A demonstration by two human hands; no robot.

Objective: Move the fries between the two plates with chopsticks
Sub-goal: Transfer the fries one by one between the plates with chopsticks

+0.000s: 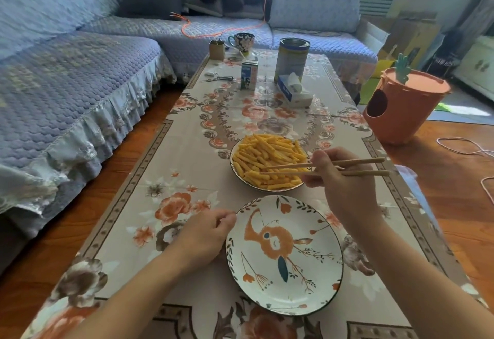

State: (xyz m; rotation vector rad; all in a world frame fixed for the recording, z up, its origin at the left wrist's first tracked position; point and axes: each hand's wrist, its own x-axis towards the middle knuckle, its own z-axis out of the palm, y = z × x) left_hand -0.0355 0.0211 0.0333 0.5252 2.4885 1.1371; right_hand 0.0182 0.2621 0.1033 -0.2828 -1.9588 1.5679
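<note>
A heap of yellow fries (267, 156) fills the far plate (235, 171) in the middle of the table. Nearer to me lies a white plate (302, 296) painted with an orange animal and leaves; nothing lies on it. My right hand (344, 189) grips a pair of wooden chopsticks (291, 168) whose tips lie over the near right part of the fries. No fry is visibly pinched between the tips. My left hand (205, 234) rests on the tablecloth with loosely curled fingers, touching the left rim of the painted plate.
At the far end of the table (139, 218) stand a milk carton (249, 74), a tall tin (292, 59), a tissue pack (292, 90), a patterned mug (243, 41) and a small box (217, 49). A sofa (66, 98) runs along the left. An orange bin (403, 108) stands to the right.
</note>
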